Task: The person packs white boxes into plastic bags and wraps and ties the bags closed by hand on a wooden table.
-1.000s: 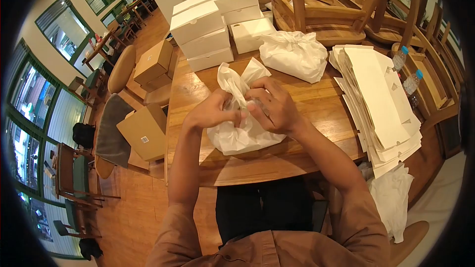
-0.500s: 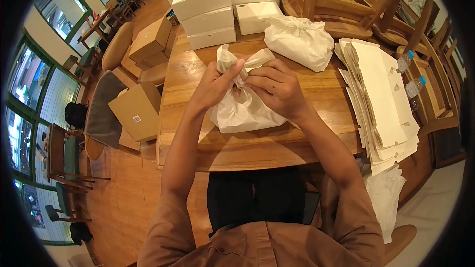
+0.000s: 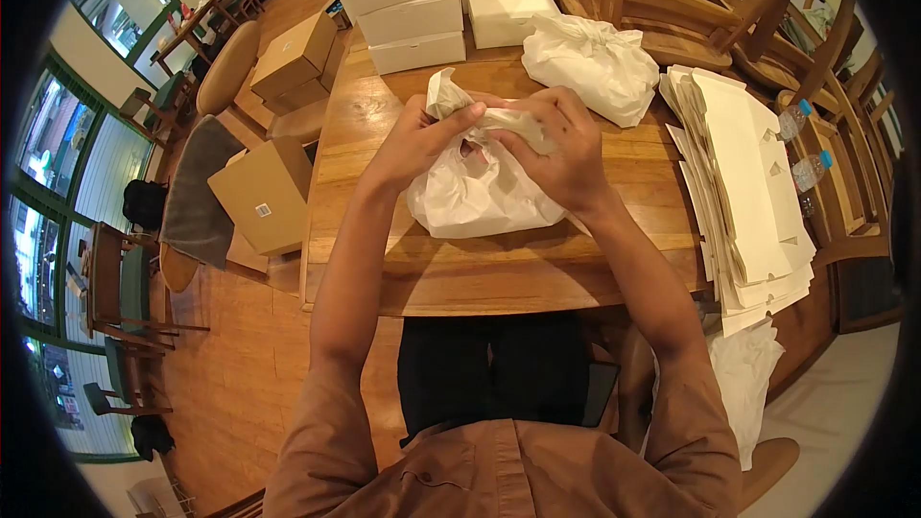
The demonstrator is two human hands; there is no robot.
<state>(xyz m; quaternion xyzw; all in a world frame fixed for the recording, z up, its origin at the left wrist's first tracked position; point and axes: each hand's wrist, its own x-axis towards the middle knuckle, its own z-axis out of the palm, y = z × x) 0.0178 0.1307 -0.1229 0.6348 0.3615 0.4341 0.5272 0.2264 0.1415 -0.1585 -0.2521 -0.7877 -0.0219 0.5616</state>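
Observation:
A full white plastic bag [image 3: 484,201] rests on the wooden table [image 3: 403,293] right in front of me. My left hand [image 3: 420,139] grips one gathered end of its top, with the twisted tip sticking up past the thumb. On the other side, my right hand [image 3: 566,149] pinches the other part of the bag's top between thumb and fingers. Between the hands the plastic is bunched, and a small gap shows below it. Whatever the bag contains is hidden. Behind my right hand lies a second white bag [image 3: 593,72], its top knotted.
White boxes [image 3: 408,5] stand stacked at the back left. Flat white cardboard sheets [image 3: 743,177] pile along the right edge, beside plastic bottles [image 3: 811,171]. Upturned wooden chairs [image 3: 662,0] fill the back right. Brown cartons [image 3: 264,197] sit left of the table.
My right hand has shifted slightly right and its hold on the bag's top has changed, the thumb now showing along the plastic. The view has tilted slightly, raising the table in the picture.

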